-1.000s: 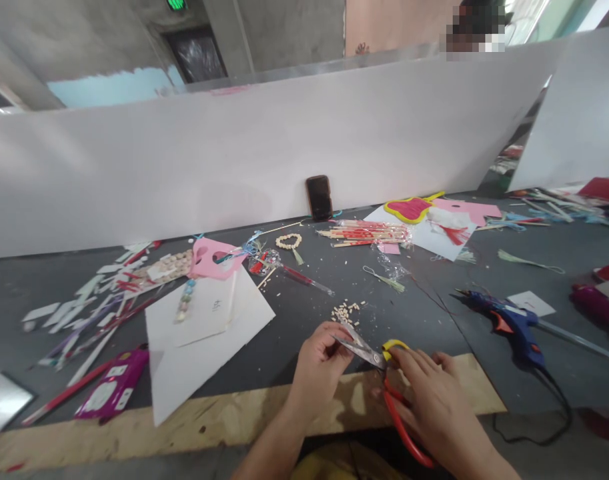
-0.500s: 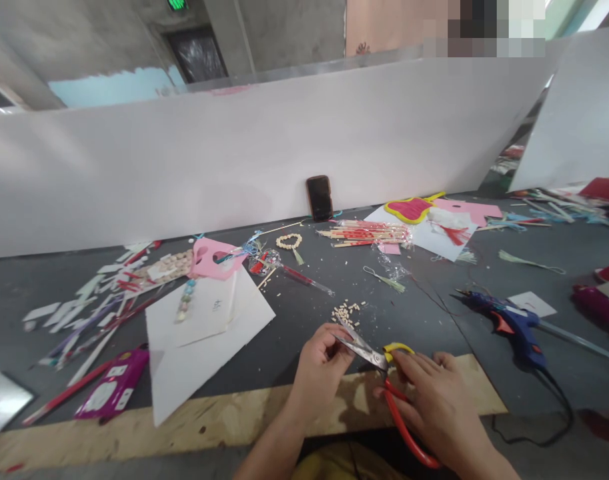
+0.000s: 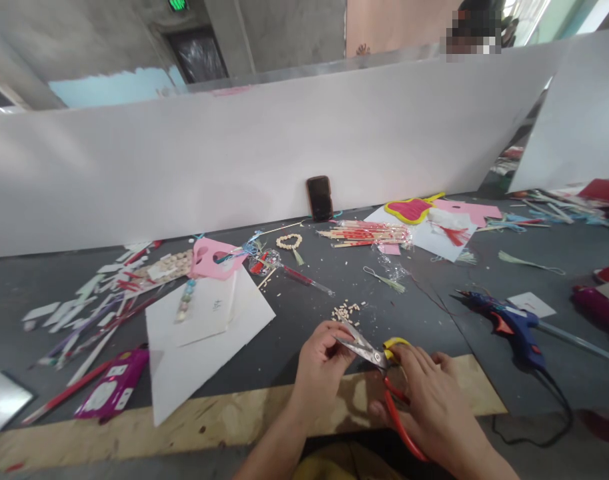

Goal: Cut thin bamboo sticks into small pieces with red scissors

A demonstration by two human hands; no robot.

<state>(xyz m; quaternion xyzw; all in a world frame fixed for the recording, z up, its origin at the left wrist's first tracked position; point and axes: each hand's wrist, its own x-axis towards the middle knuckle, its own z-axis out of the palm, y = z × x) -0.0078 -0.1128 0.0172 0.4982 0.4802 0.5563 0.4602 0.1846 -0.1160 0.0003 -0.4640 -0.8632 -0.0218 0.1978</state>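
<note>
Holding the scissors (image 3: 377, 358) in the right hand (image 3: 431, 393), parted slightly wider than before, seemingly between cuts, just nearside of the pale pile (image 3: 342, 312), with the left hand's (image 3: 320, 363) hold impossible to tell.

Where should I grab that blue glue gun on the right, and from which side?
I'd take the blue glue gun by its handle, probably coming from the near side with the right hand, which holds the scissors. The gun lies flat, its handle slanting toward you, while the nozzle points left and the clear glue stick juts right.
</note>
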